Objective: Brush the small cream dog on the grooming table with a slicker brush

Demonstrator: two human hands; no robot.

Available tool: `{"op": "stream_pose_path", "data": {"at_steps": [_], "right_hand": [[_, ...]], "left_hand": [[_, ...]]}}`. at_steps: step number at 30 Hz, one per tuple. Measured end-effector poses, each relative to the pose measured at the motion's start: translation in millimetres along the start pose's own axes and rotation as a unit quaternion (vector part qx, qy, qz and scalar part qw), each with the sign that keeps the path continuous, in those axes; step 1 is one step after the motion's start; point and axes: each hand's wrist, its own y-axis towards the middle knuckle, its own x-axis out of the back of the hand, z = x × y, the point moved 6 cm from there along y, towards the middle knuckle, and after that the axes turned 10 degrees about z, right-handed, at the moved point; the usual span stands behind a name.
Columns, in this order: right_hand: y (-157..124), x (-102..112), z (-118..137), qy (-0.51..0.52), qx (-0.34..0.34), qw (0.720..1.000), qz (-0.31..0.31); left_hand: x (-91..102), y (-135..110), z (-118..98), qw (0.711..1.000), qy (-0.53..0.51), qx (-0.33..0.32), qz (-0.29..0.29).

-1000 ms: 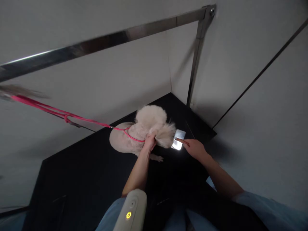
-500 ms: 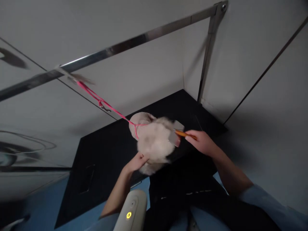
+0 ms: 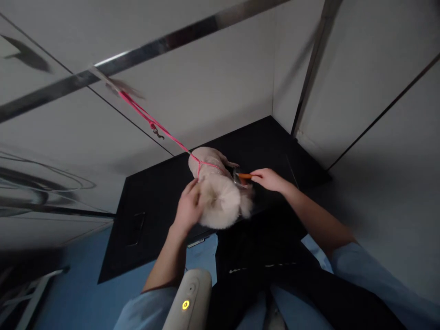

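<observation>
A small, pale fluffy dog (image 3: 220, 201) is on the black grooming table (image 3: 161, 197), its rounded head fur towards me. A pink grooming loop (image 3: 172, 137) runs round its neck. My left hand (image 3: 189, 206) is at the left side of its head, fingers curled into the fur; their tips are partly hidden. My right hand (image 3: 270, 178) grips the orange handle of a slicker brush (image 3: 244, 176). The brush head is at the fur on the right side of the dog's head.
A metal bar (image 3: 144, 52) crosses above the table, and the loop's strap hangs from it. An upright post (image 3: 311, 73) stands at the table's far right. Pale walls close in behind and to the right. A white device with a yellow light (image 3: 189, 298) is near my chest.
My left hand has moved up from the lower fur to the side of the head. The brush has shifted up and left. The dog's head has turned, and the view has tilted a little.
</observation>
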Motion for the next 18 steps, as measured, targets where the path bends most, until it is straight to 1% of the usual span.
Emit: {"op": "stream_pose_path", "data": {"at_steps": [1, 2, 3, 4, 6, 8, 9, 10, 11, 12, 14, 15, 17, 18], "right_hand": [[5.2, -8.1, 9.1, 0.016, 0.023, 1.0, -0.002], [9.1, -18.5, 13.1, 0.023, 0.029, 0.999, 0.008], [10.5, -30.4, 10.7, 0.018, 0.018, 0.999, 0.026], [8.1, -42.1, 2.6, 0.007, -0.001, 0.999, 0.046], [-8.0, -58.5, -25.4, -0.02, -0.051, 0.996, 0.069], [-33.3, -63.3, -54.7, -0.05, -0.1, 0.991, 0.069], [-46.1, -62.2, -64.0, -0.063, -0.118, 0.989, 0.062], [-56.9, -59.8, -67.2, -0.072, -0.127, 0.988, 0.053], [-64.2, -57.2, -62.8, -0.077, -0.121, 0.989, 0.044], [-67.3, -54.9, -51.2, -0.078, -0.101, 0.991, 0.036], [-59.6, -51.4, -10.3, -0.073, -0.029, 0.997, 0.025], [-49.5, -49.6, 15.1, -0.068, 0.015, 0.997, 0.02], [-20.9, -43.0, 62.0, -0.066, 0.08, 0.995, 0.01], [-4.7, -37.3, 80.3, -0.072, 0.105, 0.992, -0.001]], "left_hand": [[-8.3, 1.6, -18.6, 1.0, 0.009, -0.015, 0.003], [-21.2, 3.4, -37.9, 0.998, 0.029, -0.038, 0.028], [-34.9, 5.2, -52.9, 0.997, 0.055, -0.036, 0.05], [-48.3, 7.1, -63.5, 0.994, 0.08, -0.023, 0.066], [-70.7, 11.3, -74.4, 0.989, 0.119, 0.003, 0.086], [-81.9, 16.8, -71.6, 0.989, 0.126, 0.016, 0.076], [-83.1, 20.2, -65.8, 0.991, 0.114, 0.015, 0.064], [-82.1, 24.0, -57.5, 0.994, 0.093, 0.009, 0.052], [-79.2, 27.9, -47.3, 0.997, 0.065, 0.001, 0.04], [-74.6, 31.8, -35.2, 0.999, 0.031, -0.006, 0.029], [-61.6, 37.4, -6.3, 0.998, -0.056, 0.002, -0.008], [-54.4, 38.0, 11.0, 0.993, -0.113, 0.028, -0.037], [-44.8, 34.2, 42.9, 0.969, -0.214, 0.088, -0.085], [-42.7, 30.6, 55.5, 0.957, -0.246, 0.113, -0.101]]}}
